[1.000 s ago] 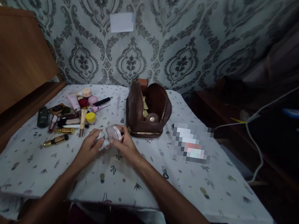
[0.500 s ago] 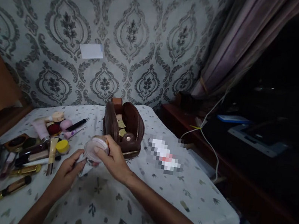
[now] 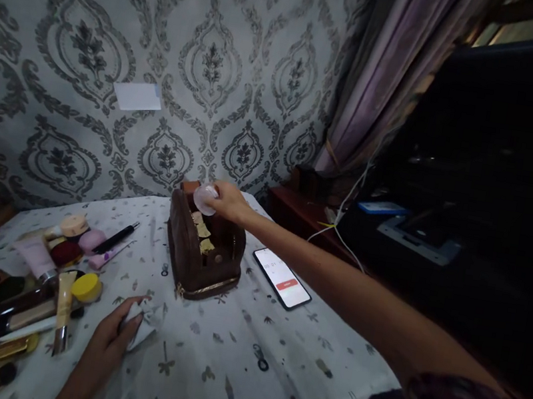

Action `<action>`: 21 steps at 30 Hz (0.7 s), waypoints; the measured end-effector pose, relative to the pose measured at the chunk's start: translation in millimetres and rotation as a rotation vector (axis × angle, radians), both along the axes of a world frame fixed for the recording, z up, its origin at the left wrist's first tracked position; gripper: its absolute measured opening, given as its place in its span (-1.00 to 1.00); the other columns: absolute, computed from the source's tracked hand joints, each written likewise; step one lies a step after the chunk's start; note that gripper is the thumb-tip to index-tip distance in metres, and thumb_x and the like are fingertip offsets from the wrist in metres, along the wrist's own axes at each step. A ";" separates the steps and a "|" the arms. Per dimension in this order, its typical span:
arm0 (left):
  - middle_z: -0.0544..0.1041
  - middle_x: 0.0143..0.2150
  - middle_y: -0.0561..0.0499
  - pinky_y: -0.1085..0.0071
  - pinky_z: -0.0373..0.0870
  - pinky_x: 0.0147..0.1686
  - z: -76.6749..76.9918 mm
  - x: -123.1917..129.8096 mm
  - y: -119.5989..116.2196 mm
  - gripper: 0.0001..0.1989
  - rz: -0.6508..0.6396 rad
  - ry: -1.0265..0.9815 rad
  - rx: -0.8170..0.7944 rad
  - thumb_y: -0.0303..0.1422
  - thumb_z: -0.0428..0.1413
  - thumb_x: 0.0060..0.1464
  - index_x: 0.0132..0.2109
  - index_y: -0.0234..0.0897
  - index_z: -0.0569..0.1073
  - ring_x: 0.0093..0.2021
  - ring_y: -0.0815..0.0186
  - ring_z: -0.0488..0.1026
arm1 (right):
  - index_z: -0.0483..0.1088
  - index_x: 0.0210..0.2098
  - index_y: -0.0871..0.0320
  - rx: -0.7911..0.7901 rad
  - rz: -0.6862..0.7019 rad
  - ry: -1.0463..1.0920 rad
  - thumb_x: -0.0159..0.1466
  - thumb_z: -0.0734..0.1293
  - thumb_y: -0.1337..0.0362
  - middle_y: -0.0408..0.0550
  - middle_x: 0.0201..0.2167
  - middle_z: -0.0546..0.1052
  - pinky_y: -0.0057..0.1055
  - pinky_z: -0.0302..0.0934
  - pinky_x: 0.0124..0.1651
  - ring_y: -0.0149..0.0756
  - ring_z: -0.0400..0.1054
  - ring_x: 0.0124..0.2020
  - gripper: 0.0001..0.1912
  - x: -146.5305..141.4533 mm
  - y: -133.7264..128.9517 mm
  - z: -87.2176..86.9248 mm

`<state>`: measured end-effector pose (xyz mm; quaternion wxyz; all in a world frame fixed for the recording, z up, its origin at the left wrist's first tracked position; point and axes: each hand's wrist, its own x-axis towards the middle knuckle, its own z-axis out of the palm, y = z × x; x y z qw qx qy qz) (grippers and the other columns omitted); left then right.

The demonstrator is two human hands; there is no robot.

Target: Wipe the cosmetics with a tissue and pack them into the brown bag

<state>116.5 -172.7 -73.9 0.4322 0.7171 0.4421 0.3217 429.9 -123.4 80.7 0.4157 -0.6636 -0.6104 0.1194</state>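
Note:
My right hand [image 3: 229, 202] pinches a round, pale pink, clear-lidded compact [image 3: 205, 198] just over the far end of the opening of a brown leather makeup bag [image 3: 198, 276]. The bag stands unzipped, and some gold-coloured pieces [image 3: 207, 245] show inside it. My left hand [image 3: 111, 333] is closed on a crumpled white wipe [image 3: 144, 323], low over the cloth in front of the bag. A yellow-lidded jar [image 3: 87, 288] and a beige tube [image 3: 62, 309] lie left of that hand.
Several cosmetics spread over the left side, among them a pink tube [image 3: 37, 258] and a black pen-like item [image 3: 116, 238]. A lit phone [image 3: 282, 279] lies right of the bag. White cables [image 3: 347, 202] hang beside the dark red furniture [image 3: 290, 207] at right.
My right hand has carried the compact away from my left hand, forward to the bag's opening. My left hand keeps the wipe. The view has shifted slightly right.

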 end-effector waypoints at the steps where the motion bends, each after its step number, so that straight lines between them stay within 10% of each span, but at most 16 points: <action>1: 0.60 -0.12 -0.08 0.23 0.42 -0.02 -1.4 -0.6 0.5 -0.44 -0.015 0.005 -0.004 0.07 0.13 -0.02 -0.04 -0.26 0.53 -0.08 0.07 0.51 | 0.34 -0.41 0.14 -0.059 -0.066 -0.161 0.11 0.41 0.27 0.00 -0.39 0.50 -0.30 0.33 -0.19 -0.13 0.42 -0.20 -0.85 2.5 6.0 3.8; 21: 0.62 -0.07 -0.11 0.26 0.49 -0.01 -7.8 -3.2 3.4 -0.45 -0.092 0.038 0.051 0.04 0.07 0.06 -0.01 -0.29 0.54 -0.06 0.08 0.55 | 0.52 -0.08 0.33 -0.432 -0.057 -0.867 0.29 0.26 0.48 0.29 -0.05 0.56 -0.20 0.36 0.05 -0.02 0.42 0.10 -0.74 -22.4 69.3 -15.6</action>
